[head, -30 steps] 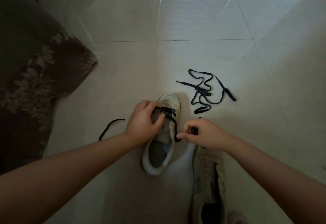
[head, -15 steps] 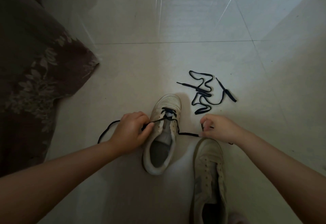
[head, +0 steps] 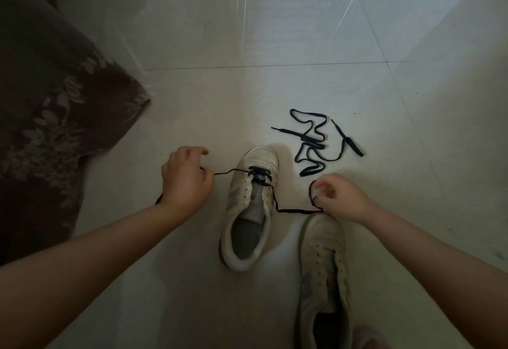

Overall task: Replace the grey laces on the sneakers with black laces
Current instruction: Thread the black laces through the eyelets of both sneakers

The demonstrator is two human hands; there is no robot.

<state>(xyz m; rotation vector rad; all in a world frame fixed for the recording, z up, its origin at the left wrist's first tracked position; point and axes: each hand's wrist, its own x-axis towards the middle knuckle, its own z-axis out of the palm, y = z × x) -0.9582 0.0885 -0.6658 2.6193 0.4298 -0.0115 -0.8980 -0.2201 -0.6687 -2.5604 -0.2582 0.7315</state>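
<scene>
A white sneaker stands on the floor in the middle, toe pointing away. A black lace is threaded through its eyelets nearest the toe. My left hand pinches the lace's left end, which runs taut from the shoe. My right hand holds the right end, which loops round its fingers. A second white sneaker with no lace lies at the lower right. Another black lace lies loose and tangled beyond my right hand.
A brown flowered cloth covers the floor on the left. The pale tiled floor stretches away beyond the shoes. A pinkish object shows at the bottom edge beside the second sneaker.
Both hands have drawn apart from the sneaker, left hand leftward and right hand rightward, pulling the black lace ends out to the sides.
</scene>
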